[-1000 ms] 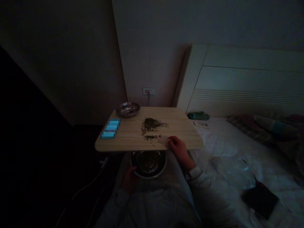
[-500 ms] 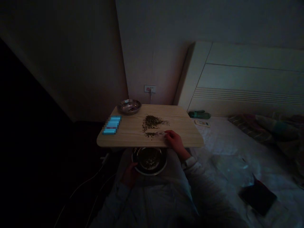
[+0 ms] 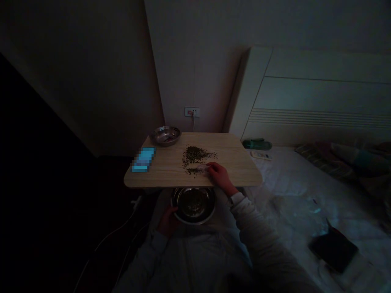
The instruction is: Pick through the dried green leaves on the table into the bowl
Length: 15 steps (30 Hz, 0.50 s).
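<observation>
A pile of small dark green grains (image 3: 195, 154) lies on the light wooden tabletop (image 3: 171, 173). My right hand (image 3: 218, 176) rests on the table just right of a small separated patch of grains, its fingers closed on a small pale flat piece (image 3: 202, 167) that touches them. Below the table's near edge my left hand (image 3: 167, 219) grips the rim of a steel bowl (image 3: 193, 205) held over my lap; the bowl has some grains in it.
A second, smaller steel dish (image 3: 165, 135) stands at the table's far left corner. A lit phone (image 3: 143, 159) lies near the left edge. White cables (image 3: 122, 230) hang at the left. The bed (image 3: 305, 203) at the right carries a remote, a dark flat object and bedding.
My right hand has slid left along the table with the pale piece, up to the small patch of grains. The left hand and the bowl have stayed in place.
</observation>
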### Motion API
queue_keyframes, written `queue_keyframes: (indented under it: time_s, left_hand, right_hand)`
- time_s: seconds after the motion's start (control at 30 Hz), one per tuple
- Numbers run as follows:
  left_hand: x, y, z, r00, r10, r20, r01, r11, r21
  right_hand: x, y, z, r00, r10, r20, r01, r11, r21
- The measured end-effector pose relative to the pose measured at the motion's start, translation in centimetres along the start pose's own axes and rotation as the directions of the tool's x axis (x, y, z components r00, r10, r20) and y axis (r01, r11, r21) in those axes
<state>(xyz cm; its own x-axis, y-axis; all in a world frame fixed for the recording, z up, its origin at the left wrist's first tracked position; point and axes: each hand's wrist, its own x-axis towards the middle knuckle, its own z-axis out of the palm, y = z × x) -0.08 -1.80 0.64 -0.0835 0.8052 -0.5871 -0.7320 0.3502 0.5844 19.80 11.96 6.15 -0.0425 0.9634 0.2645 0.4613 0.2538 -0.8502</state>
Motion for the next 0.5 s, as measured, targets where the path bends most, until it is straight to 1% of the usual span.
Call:
queue_keyframes:
  time_s: [0.13, 0.33, 0.5]
  left_hand:
    - [0.02, -0.08, -0.02, 0.999, 0.033, 0.039, -0.033, 0.999, 0.007]
    - [0.55, -0.33, -0.47, 0.996, 0.082, 0.027, -0.083, 0.996, 0.04]
    - [0.35, -0.23, -0.25, 0.999, 0.045, 0.015, -0.045, 0.998, 0.043]
  right_hand:
    - [-0.12, -0.31, -0.02, 0.999, 0.024, 0.025, -0.023, 0.999, -0.035]
    - [-0.14, -0.26, 0.04, 0.999, 0.025, 0.028, -0.024, 0.999, -0.021]
    - [-0.16, -0.23, 0.04, 0.999, 0.031, 0.028, -0.031, 1.0, 0.002]
